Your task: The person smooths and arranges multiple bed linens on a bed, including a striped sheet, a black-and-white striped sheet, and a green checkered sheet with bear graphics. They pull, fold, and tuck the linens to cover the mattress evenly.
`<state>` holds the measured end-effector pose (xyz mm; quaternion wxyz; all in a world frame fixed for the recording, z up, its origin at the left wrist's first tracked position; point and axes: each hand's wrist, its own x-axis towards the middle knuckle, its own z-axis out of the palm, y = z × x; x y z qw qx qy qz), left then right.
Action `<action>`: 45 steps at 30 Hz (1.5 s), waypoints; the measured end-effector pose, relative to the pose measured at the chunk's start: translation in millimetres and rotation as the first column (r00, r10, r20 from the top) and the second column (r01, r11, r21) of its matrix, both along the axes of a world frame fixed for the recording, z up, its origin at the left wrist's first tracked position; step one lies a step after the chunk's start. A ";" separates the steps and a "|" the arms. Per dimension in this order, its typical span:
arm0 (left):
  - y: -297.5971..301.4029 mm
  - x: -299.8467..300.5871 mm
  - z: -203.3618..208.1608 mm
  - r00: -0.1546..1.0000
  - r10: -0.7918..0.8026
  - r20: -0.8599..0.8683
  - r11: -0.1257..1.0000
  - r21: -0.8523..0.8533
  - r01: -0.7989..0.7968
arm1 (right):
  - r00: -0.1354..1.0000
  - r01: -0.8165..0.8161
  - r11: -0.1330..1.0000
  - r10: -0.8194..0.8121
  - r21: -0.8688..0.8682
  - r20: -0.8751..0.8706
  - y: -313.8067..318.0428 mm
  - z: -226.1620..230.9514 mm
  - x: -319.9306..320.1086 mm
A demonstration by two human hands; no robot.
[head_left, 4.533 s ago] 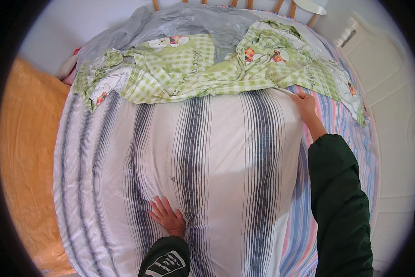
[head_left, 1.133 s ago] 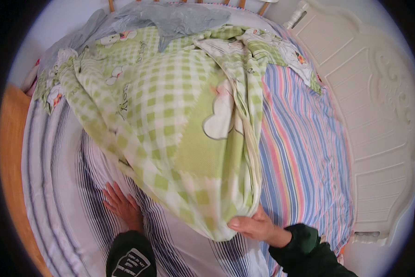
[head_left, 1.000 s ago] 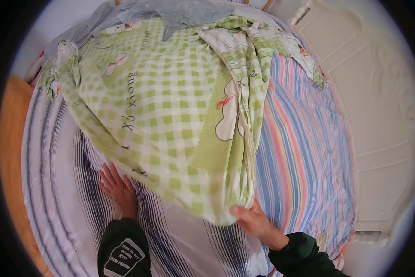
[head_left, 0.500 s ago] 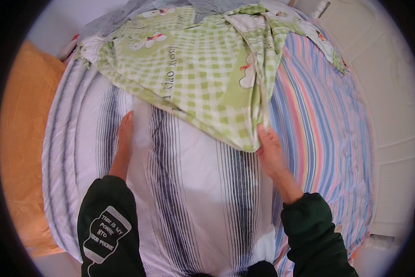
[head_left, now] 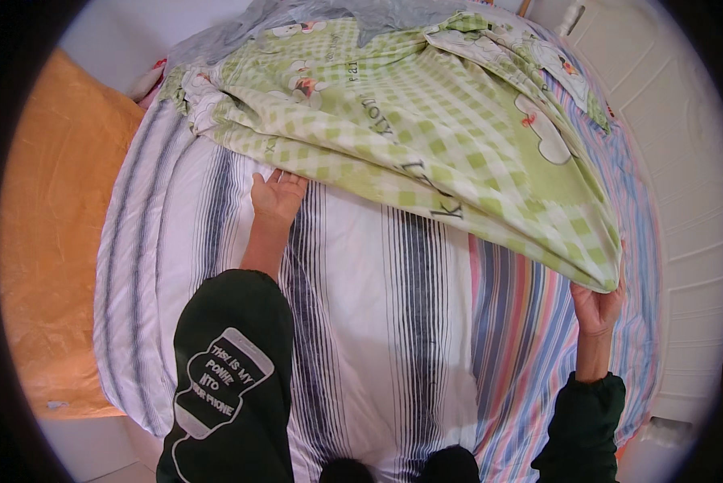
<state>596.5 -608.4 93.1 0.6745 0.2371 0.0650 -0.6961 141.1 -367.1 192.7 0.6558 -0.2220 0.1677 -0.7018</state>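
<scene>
A green-and-white checked bedding cover (head_left: 426, 121) with cartoon figures and lettering lies across the far half of the bed, its near edge slack and folded. My right hand (head_left: 597, 310) is closed on the cover's near right corner, holding it out over the bed's right side. Palm up, my left hand (head_left: 279, 195) is at the near edge of the cover, left of the middle. Its fingers are stretched out, and their tips reach the cloth's edge. Beneath lies a white bed cloth with dark stripes (head_left: 353, 314).
A multicoloured striped cloth (head_left: 514, 322) covers the bed's right side. A cream headboard (head_left: 667, 177) runs along the right, and an orange-brown panel (head_left: 63, 241) stands at the left. Grey translucent sheeting (head_left: 297, 16) is bunched at the far edge.
My right hand has carried the cover's corner right and slightly nearer, spreading the cloth wider. My left hand has moved right and up to the cover's edge, turning palm up.
</scene>
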 end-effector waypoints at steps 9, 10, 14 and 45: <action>-23.9 38.1 54.7 0.774 0.090 0.626 0.989 0.035 -0.143 | 1.000 -0.012 0.929 0.019 0.369 -0.017 8.5 -28.6 -5.8; -27.2 47.6 79.6 0.579 0.150 0.801 0.977 -0.031 -0.211 | 0.998 0.067 0.910 -0.053 0.410 -0.046 8.8 -27.4 0.4; 15.7 93.2 187.0 0.183 0.507 0.842 0.858 -0.471 -0.207 | 1.000 -0.001 0.944 0.011 0.330 -0.029 7.4 -20.9 17.0; 169.5 195.7 -72.4 0.623 -0.035 0.781 0.970 0.178 -0.168 | 0.959 0.282 0.674 -0.216 0.683 -0.182 44.9 -91.1 -18.2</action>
